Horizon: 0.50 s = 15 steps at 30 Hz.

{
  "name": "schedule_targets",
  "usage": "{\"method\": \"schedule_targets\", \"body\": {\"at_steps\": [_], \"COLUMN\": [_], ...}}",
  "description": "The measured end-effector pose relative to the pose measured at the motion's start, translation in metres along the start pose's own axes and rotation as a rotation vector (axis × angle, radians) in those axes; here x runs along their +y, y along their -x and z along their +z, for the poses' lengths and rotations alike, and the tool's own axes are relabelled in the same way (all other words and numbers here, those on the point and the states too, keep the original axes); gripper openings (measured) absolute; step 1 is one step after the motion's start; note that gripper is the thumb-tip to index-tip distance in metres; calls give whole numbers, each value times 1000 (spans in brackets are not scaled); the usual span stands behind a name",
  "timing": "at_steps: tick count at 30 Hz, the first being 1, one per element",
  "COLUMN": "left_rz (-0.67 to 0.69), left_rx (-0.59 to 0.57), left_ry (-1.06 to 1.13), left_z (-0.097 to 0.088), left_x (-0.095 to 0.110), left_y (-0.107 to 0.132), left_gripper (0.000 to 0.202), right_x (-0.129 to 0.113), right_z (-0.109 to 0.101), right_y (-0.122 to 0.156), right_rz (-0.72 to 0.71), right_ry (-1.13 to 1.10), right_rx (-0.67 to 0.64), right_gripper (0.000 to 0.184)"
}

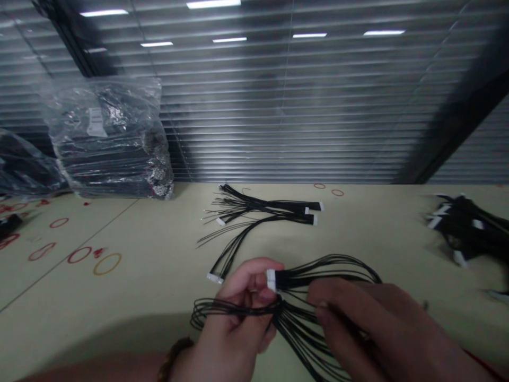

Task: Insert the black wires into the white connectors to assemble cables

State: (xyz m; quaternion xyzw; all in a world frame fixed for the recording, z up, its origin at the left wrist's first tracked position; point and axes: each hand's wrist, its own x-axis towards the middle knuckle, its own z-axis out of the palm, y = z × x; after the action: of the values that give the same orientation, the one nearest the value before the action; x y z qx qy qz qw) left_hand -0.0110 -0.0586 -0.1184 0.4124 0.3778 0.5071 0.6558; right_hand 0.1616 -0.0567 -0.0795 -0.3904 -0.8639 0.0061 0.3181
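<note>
A wire harness of thin black wires (334, 265) with a white connector (271, 280) is between my hands. My left hand (242, 313) is closed around the harness, its fingers by the connector and its thumb across a bunch of black wires (298, 323). Some of those wires loop back over the left wrist side. To the right, my right hand (369, 318) is closed, thumb and forefinger pinched at a thin wire near the connector. Its other fingers curl under, partly hidden and blurred.
Several black wire harnesses (270, 204) with white connectors lie beyond my hands. A darker heap of harnesses (477, 228) lies at right. Plastic bags (115, 138) of wires stand at back left, against window blinds (278, 116). Rubber bands (79, 254) are scattered on the table (159, 239).
</note>
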Motion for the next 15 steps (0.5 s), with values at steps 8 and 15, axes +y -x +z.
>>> {"method": "schedule_targets", "body": {"at_steps": [8,15], "left_rz": [109,82], "left_rx": [-98,-143], "left_ry": [-76,-56], "left_z": [-3,-3], "left_x": [-2,0], "left_y": [3,3], "left_gripper": [14,19], "right_x": [-2,-6], "right_z": [0,2], "right_y": [0,-2], "right_rz": [-110,-66], "right_ry": [-24,-21], "right_rx": [59,83], "right_gripper": [41,32]}}
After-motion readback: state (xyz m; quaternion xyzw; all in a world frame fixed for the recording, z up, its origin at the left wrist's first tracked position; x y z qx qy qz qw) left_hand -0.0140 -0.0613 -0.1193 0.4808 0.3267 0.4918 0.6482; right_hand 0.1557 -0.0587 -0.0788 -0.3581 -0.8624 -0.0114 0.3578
